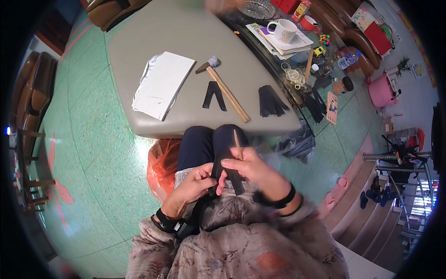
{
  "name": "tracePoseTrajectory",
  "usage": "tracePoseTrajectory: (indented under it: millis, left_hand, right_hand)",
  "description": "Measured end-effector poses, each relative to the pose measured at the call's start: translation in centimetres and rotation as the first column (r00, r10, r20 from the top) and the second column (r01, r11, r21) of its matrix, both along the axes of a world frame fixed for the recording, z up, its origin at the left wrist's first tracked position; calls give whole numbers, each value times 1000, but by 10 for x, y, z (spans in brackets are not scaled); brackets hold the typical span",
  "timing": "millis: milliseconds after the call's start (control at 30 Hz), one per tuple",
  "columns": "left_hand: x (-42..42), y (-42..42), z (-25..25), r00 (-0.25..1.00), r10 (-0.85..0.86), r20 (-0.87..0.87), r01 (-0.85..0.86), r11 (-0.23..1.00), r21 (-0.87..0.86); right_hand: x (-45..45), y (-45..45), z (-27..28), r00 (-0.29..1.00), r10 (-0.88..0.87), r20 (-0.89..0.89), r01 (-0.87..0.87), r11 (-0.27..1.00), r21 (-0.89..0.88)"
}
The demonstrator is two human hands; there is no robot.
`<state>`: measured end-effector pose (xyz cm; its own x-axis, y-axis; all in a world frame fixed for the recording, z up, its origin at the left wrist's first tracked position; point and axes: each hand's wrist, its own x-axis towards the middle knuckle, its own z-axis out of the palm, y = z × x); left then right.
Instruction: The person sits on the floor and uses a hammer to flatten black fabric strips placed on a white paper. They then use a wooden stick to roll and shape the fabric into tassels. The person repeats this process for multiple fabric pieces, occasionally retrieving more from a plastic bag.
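Observation:
Above my lap, my left hand (200, 182) pinches one edge of a black strip piece (222, 161) with two legs. My right hand (245, 163) grips the same piece and also holds a thin wooden stick (237, 142) that points away from me. On the padded grey surface before me lies a hammer (228, 94) with a wooden handle and greyish material wrapped on one end of its head. Left of its handle is a V-shaped black piece (214, 96). A fanned stack of black strips (272, 101) rests to the right, and a white pad or block (166, 83) to the left.
At the right, a glass-topped table holds a white mug (283, 30) on papers, a red mug (310, 24), a coil of cord (295, 76), a plastic bottle (348, 60), a jar (342, 85) and a phone (331, 107). An orange plastic bag (162, 167) stands beside my legs.

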<state>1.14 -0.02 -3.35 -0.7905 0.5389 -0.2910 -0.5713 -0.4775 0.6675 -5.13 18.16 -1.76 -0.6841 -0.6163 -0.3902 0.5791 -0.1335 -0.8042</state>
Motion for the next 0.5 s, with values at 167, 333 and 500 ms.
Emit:
tracePoseTrajectory:
  millis: [167,333,500]
  left_hand:
    - [0,11,9,929,335,-154,-368,875,-315]
    - [4,21,3,877,299,-377,-473,679,-562]
    - [2,24,-4,871,310,-382,-491,598,-634]
  right_hand:
    - [2,-2,-17,984,-174,-41,179,954,242]
    - [5,-6,-17,985,-170,-8,166,949,267]
    - [15,-15,-24,866,-121,-485,325,873,363]
